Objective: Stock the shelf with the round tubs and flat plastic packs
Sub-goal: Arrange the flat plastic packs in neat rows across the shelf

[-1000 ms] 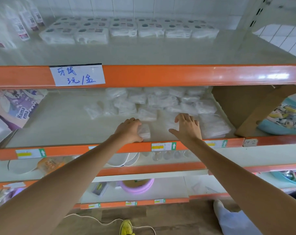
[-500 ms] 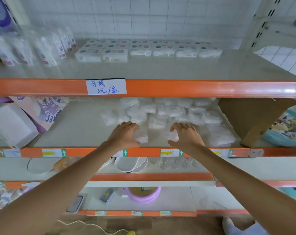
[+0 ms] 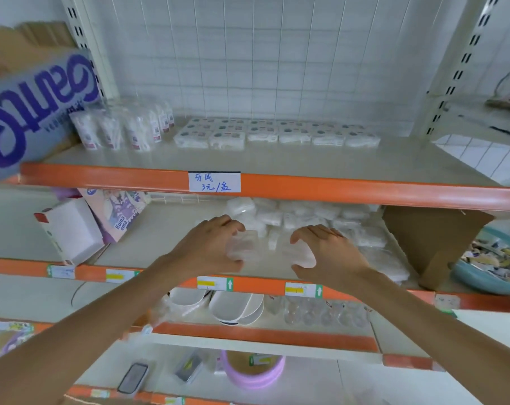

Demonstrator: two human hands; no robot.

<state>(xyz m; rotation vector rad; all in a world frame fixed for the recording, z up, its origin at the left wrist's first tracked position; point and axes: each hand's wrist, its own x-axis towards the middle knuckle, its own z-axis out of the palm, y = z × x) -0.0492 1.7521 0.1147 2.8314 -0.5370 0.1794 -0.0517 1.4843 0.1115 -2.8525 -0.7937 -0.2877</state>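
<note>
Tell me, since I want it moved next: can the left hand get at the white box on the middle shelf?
Probably yes: only bare shelf lies between the left hand and the white box. But the hand grips a clear pack, so it would need to set that down first.

Single head-worn wide-angle view, positioned in front of the shelf unit (image 3: 335, 188), facing forward and slightly down, close range, middle shelf (image 3: 166, 235) at frame centre, forearms entering from bottom edge, tiled wall (image 3: 247, 68) behind, straight lines bowed at edges.
</note>
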